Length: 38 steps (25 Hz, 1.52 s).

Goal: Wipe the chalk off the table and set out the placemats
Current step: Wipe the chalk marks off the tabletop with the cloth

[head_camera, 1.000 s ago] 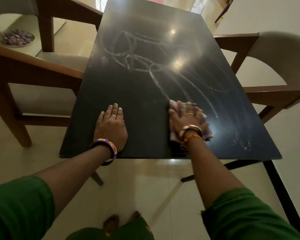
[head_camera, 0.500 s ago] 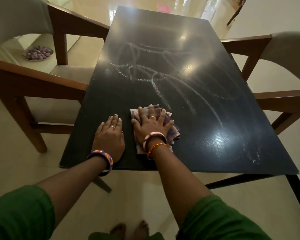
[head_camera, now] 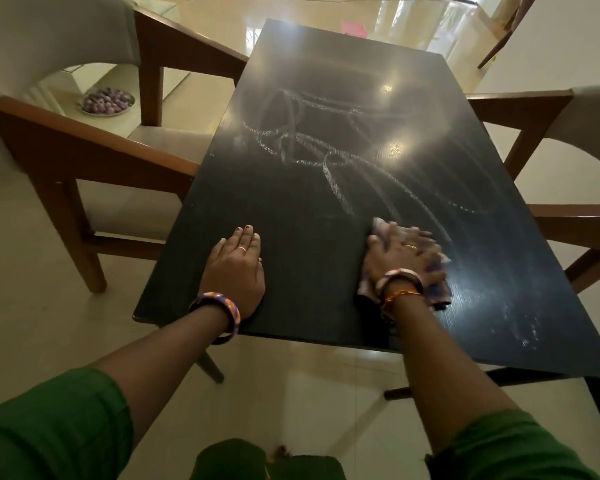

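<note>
No writing could be read; the chalk marks (head_camera: 326, 157) were loose scribbles mid-surface (head_camera: 291, 202). The right hand (head_camera: 400, 252) pressed flat, fingers spread, on the cloth (head_camera: 437, 292) near the front edge. The left hand (head_camera: 238, 268) lay flat beside it, well apart.

- home dining area: dark table (head_camera: 291, 209)
- cushioned wooden armchairs (head_camera: 94, 157) either side of table
- glossy tiled floor (head_camera: 291, 393) under table

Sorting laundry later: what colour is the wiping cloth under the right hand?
Purple and white patterned cloth, motion-blurred, seen in the head view.
</note>
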Available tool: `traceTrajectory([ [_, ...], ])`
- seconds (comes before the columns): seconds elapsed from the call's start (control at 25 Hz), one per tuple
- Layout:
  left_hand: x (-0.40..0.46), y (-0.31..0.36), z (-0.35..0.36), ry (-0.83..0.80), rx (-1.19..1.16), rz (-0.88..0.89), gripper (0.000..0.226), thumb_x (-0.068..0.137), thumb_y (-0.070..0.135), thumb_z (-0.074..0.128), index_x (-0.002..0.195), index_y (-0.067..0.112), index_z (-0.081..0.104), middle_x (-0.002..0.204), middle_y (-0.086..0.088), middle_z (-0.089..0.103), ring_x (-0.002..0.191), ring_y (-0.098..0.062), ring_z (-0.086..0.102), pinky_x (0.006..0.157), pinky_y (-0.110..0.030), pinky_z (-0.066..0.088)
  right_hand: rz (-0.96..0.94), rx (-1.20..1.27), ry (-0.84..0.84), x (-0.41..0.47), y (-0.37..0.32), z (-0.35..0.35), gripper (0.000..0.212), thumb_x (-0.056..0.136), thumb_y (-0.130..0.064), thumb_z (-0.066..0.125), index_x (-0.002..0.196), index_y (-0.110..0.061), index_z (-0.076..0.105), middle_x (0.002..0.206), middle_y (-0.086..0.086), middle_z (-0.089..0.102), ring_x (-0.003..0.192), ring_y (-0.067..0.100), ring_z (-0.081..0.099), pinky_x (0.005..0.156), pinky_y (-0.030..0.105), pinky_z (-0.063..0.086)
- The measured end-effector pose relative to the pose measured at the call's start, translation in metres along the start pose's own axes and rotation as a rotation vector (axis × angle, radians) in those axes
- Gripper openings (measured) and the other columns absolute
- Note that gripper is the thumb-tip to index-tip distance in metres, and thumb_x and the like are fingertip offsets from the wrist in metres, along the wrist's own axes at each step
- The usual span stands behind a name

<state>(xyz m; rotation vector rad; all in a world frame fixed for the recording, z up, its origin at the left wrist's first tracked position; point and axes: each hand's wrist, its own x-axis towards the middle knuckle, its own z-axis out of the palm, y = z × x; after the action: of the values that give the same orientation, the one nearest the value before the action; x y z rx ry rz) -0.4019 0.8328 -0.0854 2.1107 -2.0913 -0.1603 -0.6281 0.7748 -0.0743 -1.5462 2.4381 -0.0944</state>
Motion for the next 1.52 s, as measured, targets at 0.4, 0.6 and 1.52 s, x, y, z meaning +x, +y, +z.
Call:
traceTrajectory([
  [0.4, -0.002, 0.0, -0.001, 0.002, -0.026, -0.008, 0.05, 0.099, 0.026, 0.031, 0.147, 0.014, 0.024, 0.155, -0.002, 0.02, 0.144, -0.015, 0.015, 0.118, -0.032, 0.012, -0.193, 0.0, -0.053, 0.02, 0.008, -0.001, 0.056, 0.094, -0.062, 0.021, 0.147, -0.047, 0.01, 0.16, -0.008, -0.001, 0.145, 0.032, -0.008, 0.108, 0.067, -0.001],
  [0.6, -0.001, 0.001, 0.001, 0.011, -0.019, -0.015, 0.051, 0.099, 0.027, 0.031, 0.147, 0.014, 0.023, 0.155, -0.002, 0.02, 0.144, -0.015, 0.015, 0.118, -0.032, 0.011, 0.078, 0.03, -0.01, 0.026, 0.014, -0.01, 0.056, 0.097, -0.057, 0.023, 0.15, -0.04, 0.015, 0.161, 0.001, 0.001, 0.143, 0.042, -0.007, 0.105, 0.072, 0.001],
  [1.52, -0.001, -0.002, -0.001, 0.011, -0.06, 0.005, 0.05, 0.099, 0.027, 0.031, 0.146, 0.013, 0.025, 0.155, -0.003, 0.021, 0.144, -0.014, 0.016, 0.116, -0.03, 0.01, -0.493, -0.056, -0.125, -0.034, -0.089, 0.03, 0.055, 0.097, -0.058, 0.022, 0.149, -0.044, 0.01, 0.16, -0.005, -0.004, 0.144, 0.036, -0.013, 0.105, 0.069, -0.005],
])
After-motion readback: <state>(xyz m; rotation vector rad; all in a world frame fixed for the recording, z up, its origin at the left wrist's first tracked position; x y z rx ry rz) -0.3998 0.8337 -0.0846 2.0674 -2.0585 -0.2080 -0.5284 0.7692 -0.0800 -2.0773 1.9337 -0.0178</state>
